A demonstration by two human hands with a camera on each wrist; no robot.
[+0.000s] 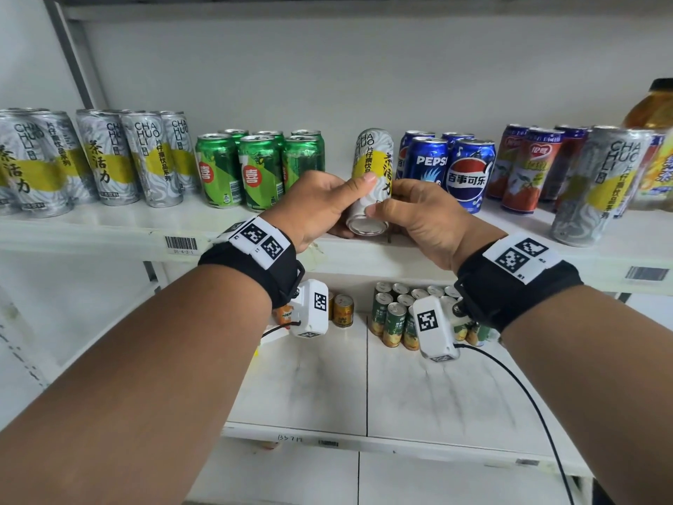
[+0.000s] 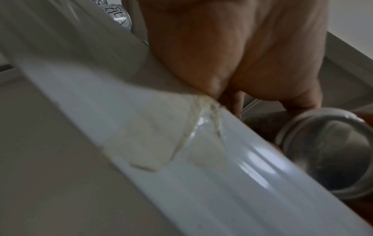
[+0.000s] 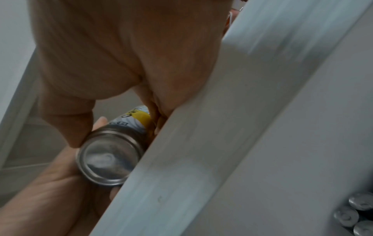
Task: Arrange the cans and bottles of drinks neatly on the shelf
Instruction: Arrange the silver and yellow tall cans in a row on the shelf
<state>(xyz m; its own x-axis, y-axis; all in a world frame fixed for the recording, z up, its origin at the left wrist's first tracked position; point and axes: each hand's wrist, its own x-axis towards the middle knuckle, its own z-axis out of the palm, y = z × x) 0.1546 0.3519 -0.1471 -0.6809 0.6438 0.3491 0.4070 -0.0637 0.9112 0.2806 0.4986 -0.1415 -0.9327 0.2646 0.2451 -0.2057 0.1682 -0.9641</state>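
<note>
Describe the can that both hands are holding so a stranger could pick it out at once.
Start at the middle shelf with its row of drinks, and find the gap between the green cans and the blue Pepsi cans. There the left hand and right hand grip a silver-and-yellow can. Unlike the other cans, it is tilted, base toward the camera.

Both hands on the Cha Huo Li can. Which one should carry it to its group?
Left, probably. The left hand wraps the can, thumb across its front, and the matching silver cans stand at the shelf's left end. The right hand only pinches the can's base, and would have to cross over.
</note>
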